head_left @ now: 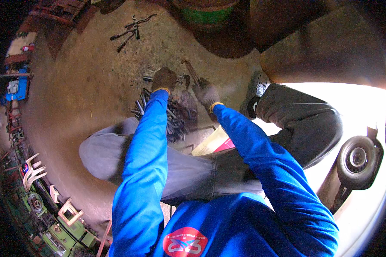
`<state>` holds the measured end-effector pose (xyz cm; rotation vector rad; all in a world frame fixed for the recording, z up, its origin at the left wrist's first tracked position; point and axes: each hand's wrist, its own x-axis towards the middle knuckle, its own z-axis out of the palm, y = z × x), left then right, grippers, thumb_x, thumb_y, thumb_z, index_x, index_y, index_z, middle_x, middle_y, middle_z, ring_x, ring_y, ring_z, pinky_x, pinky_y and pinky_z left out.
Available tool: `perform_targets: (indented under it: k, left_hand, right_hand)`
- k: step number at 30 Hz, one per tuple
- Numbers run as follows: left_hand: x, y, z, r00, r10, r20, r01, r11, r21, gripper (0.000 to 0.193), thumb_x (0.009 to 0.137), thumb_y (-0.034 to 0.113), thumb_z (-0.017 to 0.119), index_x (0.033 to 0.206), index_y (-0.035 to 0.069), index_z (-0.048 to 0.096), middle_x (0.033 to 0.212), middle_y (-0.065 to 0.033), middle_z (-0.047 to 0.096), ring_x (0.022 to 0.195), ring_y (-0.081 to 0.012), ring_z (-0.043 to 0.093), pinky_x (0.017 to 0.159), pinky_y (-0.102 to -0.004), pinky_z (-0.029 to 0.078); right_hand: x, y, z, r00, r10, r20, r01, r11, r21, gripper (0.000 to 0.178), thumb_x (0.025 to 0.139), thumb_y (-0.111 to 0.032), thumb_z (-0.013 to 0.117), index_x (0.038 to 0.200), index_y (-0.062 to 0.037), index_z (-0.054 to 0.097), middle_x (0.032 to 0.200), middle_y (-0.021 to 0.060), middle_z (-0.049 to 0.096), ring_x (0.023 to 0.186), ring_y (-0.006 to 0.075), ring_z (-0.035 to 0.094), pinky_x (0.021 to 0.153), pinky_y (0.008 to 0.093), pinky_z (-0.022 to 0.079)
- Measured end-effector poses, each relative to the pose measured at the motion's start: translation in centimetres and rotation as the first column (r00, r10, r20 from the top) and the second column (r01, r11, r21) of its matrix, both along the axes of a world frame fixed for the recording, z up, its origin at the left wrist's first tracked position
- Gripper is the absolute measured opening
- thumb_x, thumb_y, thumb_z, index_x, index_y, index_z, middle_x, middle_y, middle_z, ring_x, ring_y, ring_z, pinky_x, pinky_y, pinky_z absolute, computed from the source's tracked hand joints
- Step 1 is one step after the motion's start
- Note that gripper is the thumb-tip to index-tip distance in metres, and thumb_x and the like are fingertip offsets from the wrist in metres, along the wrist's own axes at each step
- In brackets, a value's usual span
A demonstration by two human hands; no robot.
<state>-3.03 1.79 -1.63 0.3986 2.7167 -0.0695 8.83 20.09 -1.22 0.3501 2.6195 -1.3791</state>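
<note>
My left hand [164,79], in a dark knitted glove, is closed around a metal rod with a dark bent end [186,81] showing beside the fist. To its right, my gloved right hand [206,92] is blurred but wraps round a rust-brown bar-shaped tool [190,70] that slants up and left. The tool's exact kind does not show. Below both hands, a heap of dark metal rod pieces [173,122] lies between my legs, partly covered by my left sleeve. Farther off on the floor are several bent dark metal rods [131,32].
A green round container [208,16] stands at the far side, near a brown panel [326,47] on the right. A cream-and-red box [214,141] sits by my legs. A wheel [357,157] is at right; green machines [60,235] and a chair [33,172] line the left.
</note>
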Motion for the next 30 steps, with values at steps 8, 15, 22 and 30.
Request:
perform_targets:
  k: [8, 15, 22, 30]
  left_hand:
    - [2.3, 2.2, 2.1, 0.998, 0.067, -0.022, -0.064, 0.99, 0.126, 0.026, 0.086, 0.022, 0.053, 0.1, 0.006, 0.067, 0.104, -0.021, 0.065, 0.1, -0.0383, 0.062, 0.086, -0.0484, 0.051]
    - [2.4, 2.8, 3.5, 0.998, 0.057, -0.031, -0.05, 0.98, 0.191, 0.032, 0.086, 0.03, 0.057, 0.101, 0.003, 0.064, 0.104, -0.0226, 0.064, 0.098, -0.0408, 0.061, 0.086, -0.0507, 0.048]
    - [2.5, 1.4, 0.7, 0.974, -0.013, -0.225, 0.047, 0.988, 0.147, 0.022, 0.087, 0.02, 0.052, 0.095, 0.006, 0.066, 0.099, -0.0206, 0.066, 0.093, -0.039, 0.064, 0.08, -0.0499, 0.052]
    - [2.2, 1.3, 1.2, 0.975, -0.042, -0.22, 0.072, 0.989, 0.13, 0.022, 0.086, 0.022, 0.054, 0.093, 0.003, 0.063, 0.095, -0.0215, 0.065, 0.092, -0.0391, 0.063, 0.078, -0.05, 0.051]
  right_hand:
    - [0.0, 2.2, -1.7, 0.993, 0.078, 0.084, -0.076, 0.997, -0.022, 0.043, 0.086, -0.039, 0.058, 0.105, -0.0015, 0.063, 0.104, 0.0247, 0.065, 0.095, 0.0443, 0.061, 0.083, 0.0472, 0.047]
    - [-1.5, 3.0, 0.6, 0.996, 0.056, 0.064, -0.056, 0.998, -0.001, 0.04, 0.086, -0.037, 0.059, 0.1, -0.0004, 0.062, 0.097, 0.0245, 0.065, 0.091, 0.0445, 0.061, 0.079, 0.0487, 0.046]
    - [-1.0, 1.9, 1.4, 0.998, 0.057, -0.019, -0.057, 0.998, 0.037, 0.042, 0.085, -0.038, 0.057, 0.104, -0.0012, 0.062, 0.101, 0.0246, 0.065, 0.095, 0.0441, 0.061, 0.081, 0.0482, 0.047]
    - [-0.6, 1.4, -5.4, 0.958, 0.156, 0.24, -0.163, 0.987, 0.008, 0.044, 0.086, -0.038, 0.056, 0.109, -0.001, 0.062, 0.106, 0.0257, 0.064, 0.1, 0.0445, 0.06, 0.085, 0.0485, 0.047]
